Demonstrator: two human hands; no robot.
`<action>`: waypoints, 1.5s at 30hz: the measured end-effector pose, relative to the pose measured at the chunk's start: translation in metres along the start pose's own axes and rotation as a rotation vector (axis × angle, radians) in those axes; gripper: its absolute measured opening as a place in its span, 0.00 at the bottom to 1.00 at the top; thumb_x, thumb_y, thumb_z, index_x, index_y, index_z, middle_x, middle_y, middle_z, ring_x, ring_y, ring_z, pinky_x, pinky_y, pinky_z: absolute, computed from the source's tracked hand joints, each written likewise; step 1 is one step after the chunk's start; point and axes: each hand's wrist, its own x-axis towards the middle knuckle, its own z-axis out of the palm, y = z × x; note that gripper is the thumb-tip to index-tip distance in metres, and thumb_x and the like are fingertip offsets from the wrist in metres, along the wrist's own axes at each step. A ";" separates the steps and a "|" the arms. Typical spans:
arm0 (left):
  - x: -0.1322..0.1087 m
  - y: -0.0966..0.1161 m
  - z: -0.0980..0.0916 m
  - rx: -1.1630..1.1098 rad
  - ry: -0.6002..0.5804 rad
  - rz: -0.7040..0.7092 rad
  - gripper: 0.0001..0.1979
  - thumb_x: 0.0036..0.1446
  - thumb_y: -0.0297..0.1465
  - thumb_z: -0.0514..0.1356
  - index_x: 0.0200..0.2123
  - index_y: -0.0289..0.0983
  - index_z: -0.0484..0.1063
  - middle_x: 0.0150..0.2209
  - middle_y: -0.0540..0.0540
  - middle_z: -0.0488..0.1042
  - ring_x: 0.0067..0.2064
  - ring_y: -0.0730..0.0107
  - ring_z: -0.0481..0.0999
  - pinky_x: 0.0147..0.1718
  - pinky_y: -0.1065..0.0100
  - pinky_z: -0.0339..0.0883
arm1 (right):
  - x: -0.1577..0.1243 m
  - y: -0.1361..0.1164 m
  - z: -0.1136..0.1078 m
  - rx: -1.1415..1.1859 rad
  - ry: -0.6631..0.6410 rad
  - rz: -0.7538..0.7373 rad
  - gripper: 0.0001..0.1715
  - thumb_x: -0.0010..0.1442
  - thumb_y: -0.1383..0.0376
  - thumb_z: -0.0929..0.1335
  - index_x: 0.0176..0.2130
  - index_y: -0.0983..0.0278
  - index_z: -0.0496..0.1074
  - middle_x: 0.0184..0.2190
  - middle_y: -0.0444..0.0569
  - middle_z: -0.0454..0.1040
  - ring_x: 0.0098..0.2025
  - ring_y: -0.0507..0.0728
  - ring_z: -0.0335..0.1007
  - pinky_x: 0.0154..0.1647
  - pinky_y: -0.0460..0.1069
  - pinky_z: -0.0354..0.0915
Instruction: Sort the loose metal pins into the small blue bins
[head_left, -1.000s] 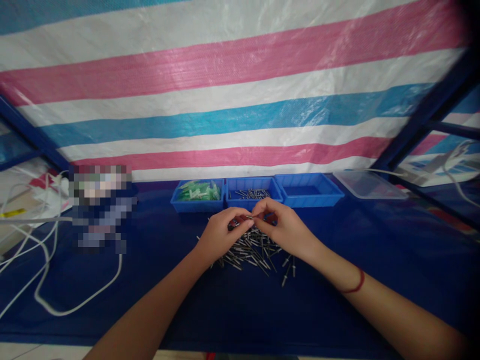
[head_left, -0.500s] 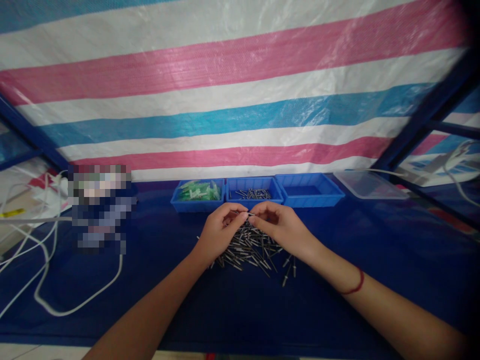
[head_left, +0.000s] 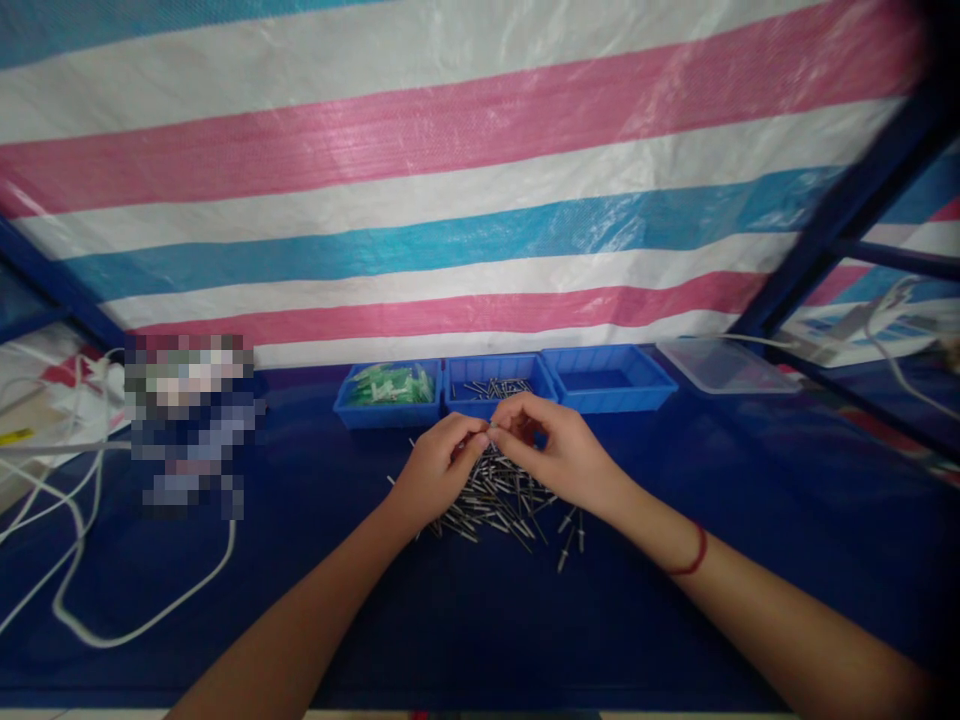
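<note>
Head view: I observe the left hand [head_left: 442, 465] and the right hand [head_left: 559, 450] brought together above the blue table [head_left: 480, 640], thumb and fingers of each pinched narrow. Between the meeting fingertips is a small metal piece [head_left: 492, 427], mostly hidden; its exact form cannot be told.

Directly below both hands lies a loose pile of rivets [head_left: 499, 500], pointing in various directions, with a few set just apart on the right-hand side. Beyond the hands, three blue bins stand in a row: the left bin [head_left: 386, 413] contains green packets [head_left: 391, 385], the middle bin [head_left: 466, 405] contains metal pins [head_left: 495, 388], and the right bin [head_left: 622, 399] stands beside it. A red cord [head_left: 697, 556] encircles the right wrist. White cables [head_left: 105, 643] lie at far left.
</note>
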 end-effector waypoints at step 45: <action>-0.003 -0.017 -0.082 0.467 -0.387 -0.230 0.16 0.52 0.29 0.54 0.45 0.36 0.72 0.37 0.45 0.76 0.34 0.66 0.74 0.35 0.69 0.65 | -0.004 0.006 -0.028 -0.588 -0.376 -0.192 0.11 0.58 0.65 0.65 0.42 0.63 0.72 0.39 0.52 0.71 0.43 0.59 0.67 0.45 0.55 0.64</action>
